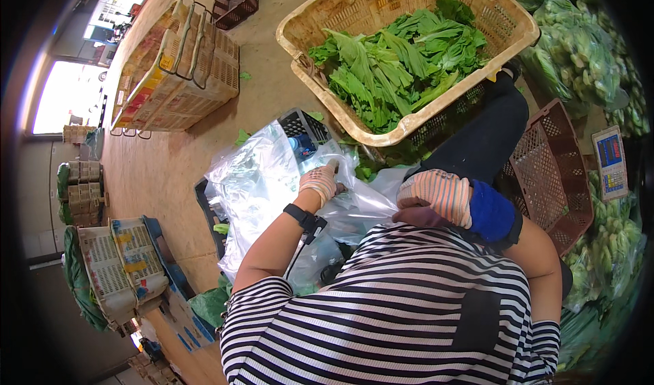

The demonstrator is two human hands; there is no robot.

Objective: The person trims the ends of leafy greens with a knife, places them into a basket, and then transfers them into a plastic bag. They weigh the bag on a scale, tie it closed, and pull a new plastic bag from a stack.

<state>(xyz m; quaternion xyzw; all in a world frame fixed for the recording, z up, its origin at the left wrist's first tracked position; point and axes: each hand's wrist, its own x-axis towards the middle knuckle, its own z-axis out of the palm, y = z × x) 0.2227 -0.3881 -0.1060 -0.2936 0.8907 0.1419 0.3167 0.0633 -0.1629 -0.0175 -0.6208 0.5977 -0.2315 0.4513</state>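
My left hand [321, 183], in a striped work glove, lies against clear plastic bags [255, 181]. Whether its fingers grip the film is unclear. Close to my body, my right hand [434, 196] wears a similar glove with dark fingertips and pinches a gathered edge of the clear plastic. Taut folds run through the film between both hands. Beneath the bags is a black plastic crate [294, 122], mostly covered, with a blue-capped bottle [304, 145] in it. Beyond my hands a large, stained plastic basket [357, 129] holds loose leafy greens [393, 68].
A brown crate [554, 175] and a digital scale display [610, 163] stand at right. Bagged vegetables [577, 53] line that side. Stacked baskets [179, 68] stand at upper left, more crates [117, 262] at lower left. Leaf scraps [242, 137] lie on the floor.
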